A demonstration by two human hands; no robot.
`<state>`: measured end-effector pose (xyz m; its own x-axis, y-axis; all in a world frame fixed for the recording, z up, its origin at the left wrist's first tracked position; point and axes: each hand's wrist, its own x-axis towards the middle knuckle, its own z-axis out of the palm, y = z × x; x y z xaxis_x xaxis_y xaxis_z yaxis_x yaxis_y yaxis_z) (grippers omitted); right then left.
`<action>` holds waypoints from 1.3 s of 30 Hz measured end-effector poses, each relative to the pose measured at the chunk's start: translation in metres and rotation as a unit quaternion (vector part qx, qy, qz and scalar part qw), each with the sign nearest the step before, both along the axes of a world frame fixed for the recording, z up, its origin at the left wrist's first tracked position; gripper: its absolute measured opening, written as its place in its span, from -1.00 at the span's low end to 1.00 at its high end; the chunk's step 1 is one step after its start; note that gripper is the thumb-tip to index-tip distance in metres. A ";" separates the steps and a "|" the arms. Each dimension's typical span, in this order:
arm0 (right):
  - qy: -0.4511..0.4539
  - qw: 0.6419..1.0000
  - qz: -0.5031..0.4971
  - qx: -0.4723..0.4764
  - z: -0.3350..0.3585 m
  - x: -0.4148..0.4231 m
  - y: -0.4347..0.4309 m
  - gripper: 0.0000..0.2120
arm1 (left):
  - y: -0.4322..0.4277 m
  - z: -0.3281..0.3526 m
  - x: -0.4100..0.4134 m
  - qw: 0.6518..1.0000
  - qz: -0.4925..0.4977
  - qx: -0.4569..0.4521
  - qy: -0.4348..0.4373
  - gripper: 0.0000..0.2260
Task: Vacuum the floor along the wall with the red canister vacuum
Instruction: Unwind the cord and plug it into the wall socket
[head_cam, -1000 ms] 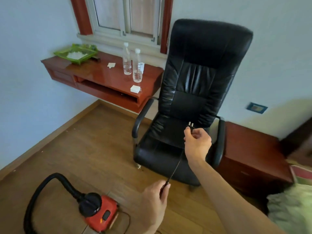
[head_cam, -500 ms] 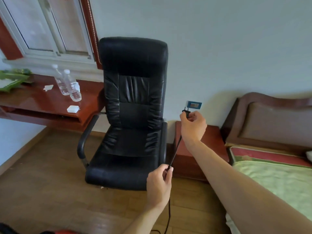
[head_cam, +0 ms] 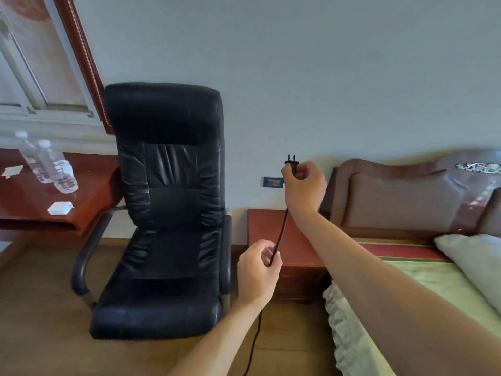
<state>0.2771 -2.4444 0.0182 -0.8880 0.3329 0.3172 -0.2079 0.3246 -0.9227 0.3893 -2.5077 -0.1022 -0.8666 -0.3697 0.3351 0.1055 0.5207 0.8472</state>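
Right hand (head_cam: 305,185) is raised, its fingers (head_cam: 305,169) curled round the black two-prong plug (head_cam: 292,166). Prongs stick up above the fingers, in free air. The thin black power cord (head_cam: 281,232) exits under that wrist and runs taut, down and slightly left, into the left hand (head_cam: 259,270). Left fingers (head_cam: 267,252) are curled and pinch the cord against the thumb. Below the left fingers the cord drops slack past the forearm onto the wooden floor (head_cam: 40,321) and leaves frame at the bottom edge.

The small blue wall outlet plate (head_cam: 273,182) is just left of the right fingers, a bit lower than the plug and not touching it. The red-brown wooden nightstand (head_cam: 267,226) is behind both hands, under the outlet. The black leather office chair (head_cam: 168,199) is left of the left fingers. Further left is a red-brown worktop (head_cam: 16,202) with two clear plastic bottles (head_cam: 51,166) and a small white box (head_cam: 60,207). Right of the right fingers are a brown padded headboard (head_cam: 401,196) and a bed with a green cover (head_cam: 423,289).
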 end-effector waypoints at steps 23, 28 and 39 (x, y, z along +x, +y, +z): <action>-0.064 0.994 -0.071 -0.043 -0.039 -0.179 0.001 -0.86 | -0.019 -0.007 -0.212 0.993 -0.084 -0.087 0.012 -0.84; -0.081 0.995 -0.044 -0.044 -0.076 -0.245 -0.001 -0.84 | -0.013 -0.037 -0.271 0.995 -0.066 -0.078 -0.008 -0.83; -0.193 0.980 0.008 0.038 -0.237 -0.438 0.019 -0.79 | 0.005 -0.160 -0.432 0.991 -0.048 -0.020 -0.124 -0.94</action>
